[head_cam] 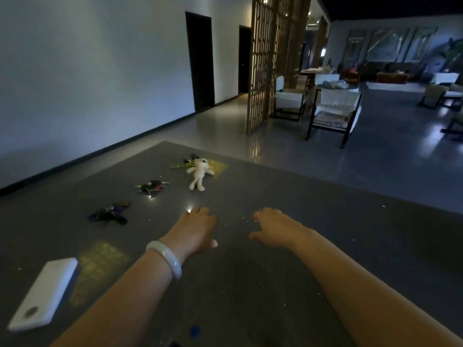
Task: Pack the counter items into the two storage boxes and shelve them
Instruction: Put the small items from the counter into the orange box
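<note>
dark speckled bench (288,266) kinda glossy stone, fuzzy plush bunny (199,172), smooth glossy white bangle (167,259), matt white plastic slab (45,293)

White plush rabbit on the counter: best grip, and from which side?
Grip the torso of the white plush rabbit, from above, pinching across its narrow sides. It lies flat on the counter, head far, legs toward the person. The left hand is nearer. Likely clears the small items by its head.

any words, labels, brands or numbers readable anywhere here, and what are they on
No text can be read in this view.
White flat rectangular slab: only a dark round mark, no letters legible.
Dark key bunch, second dark key bunch and white plush rabbit: too small and dim to show any.
</note>
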### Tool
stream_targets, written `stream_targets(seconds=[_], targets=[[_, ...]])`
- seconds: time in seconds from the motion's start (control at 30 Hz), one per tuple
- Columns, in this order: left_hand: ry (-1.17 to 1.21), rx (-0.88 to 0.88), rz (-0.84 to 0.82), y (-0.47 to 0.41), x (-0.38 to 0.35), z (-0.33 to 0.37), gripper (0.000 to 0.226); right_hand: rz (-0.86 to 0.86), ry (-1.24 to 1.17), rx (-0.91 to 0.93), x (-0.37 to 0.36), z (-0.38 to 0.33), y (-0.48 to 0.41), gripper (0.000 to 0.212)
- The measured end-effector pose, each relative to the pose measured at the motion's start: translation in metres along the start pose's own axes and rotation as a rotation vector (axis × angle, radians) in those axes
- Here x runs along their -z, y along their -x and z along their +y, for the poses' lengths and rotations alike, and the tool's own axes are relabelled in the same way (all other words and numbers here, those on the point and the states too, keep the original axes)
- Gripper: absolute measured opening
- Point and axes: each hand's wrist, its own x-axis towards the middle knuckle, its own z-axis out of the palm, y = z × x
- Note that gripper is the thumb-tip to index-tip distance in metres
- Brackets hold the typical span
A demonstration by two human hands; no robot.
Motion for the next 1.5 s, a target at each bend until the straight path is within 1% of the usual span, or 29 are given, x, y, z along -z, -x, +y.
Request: stream_targets(seconds=[0.17,0.27,0.37,0.57,0.77,0.87,0.97,1.07,1.13,1.2,1.27,1.33,1.4,1.5], targets=[[0.019,0.067,-0.03,-0.046,-0.001,-0.096,0.062,0.001,-0.022,-0.035,0.006,-0.043,-0.089,0.057],[0.066,0.101,-0.058,-0.068,-0.01,-0.136,0.065,-0.033,-0.024,-0.042,0.003,-0.06,-0.132,0.058],[0.116,0.171,-0.072,-0.082,-0.027,-0.172,0.069,-0.066,-0.033,-0.004,-0.002,-0.083,-0.173,0.06],[0.152,0.464,-0.082,-0.092,-0.074,-0.249,0.08,-0.113,-0.038,0.17,-0.021,-0.155,-0.265,0.069],[0.326,0.76,-0.127,-0.098,-0.12,-0.301,0.097,-0.106,-0.025,0.233,-0.046,-0.196,-0.357,0.077],[0.425,0.861,-0.172,-0.103,-0.145,-0.313,0.091,-0.079,0.014,0.258,-0.059,-0.21,-0.4,0.089],[0.403,0.878,-0.147,-0.11,-0.164,-0.31,0.084,-0.065,0.025,0.28,-0.074,-0.225,-0.436,0.095],[0.35,0.831,-0.044,-0.113,-0.18,-0.312,0.079,-0.075,0.053,0.315,-0.091,-0.235,-0.453,0.091],[0.342,0.813,-0.006,-0.113,-0.185,-0.315,0.072,-0.054,0.06,0.336,-0.101,-0.236,-0.454,0.081],[0.339,0.809,0.03,-0.113,-0.185,-0.316,0.063,0.037,0.047,0.342,-0.107,-0.235,-0.448,0.067],[0.309,0.785,0.064,-0.113,-0.18,-0.314,0.052,0.125,0.087,0.332,-0.108,-0.231,-0.437,0.055],[0.25,0.734,0.106,-0.11,-0.174,-0.307,0.045,0.161,0.147,0.302,-0.108,-0.225,-0.421,0.049],[0.259,0.685,0.146,-0.107,-0.17,-0.296,0.046,0.142,0.126,0.266,-0.107,-0.217,-0.402,0.047],[0.326,0.619,0.144,-0.101,-0.166,-0.272,0.048,0.042,0.042,0.209,-0.105,-0.202,-0.366,0.045]])
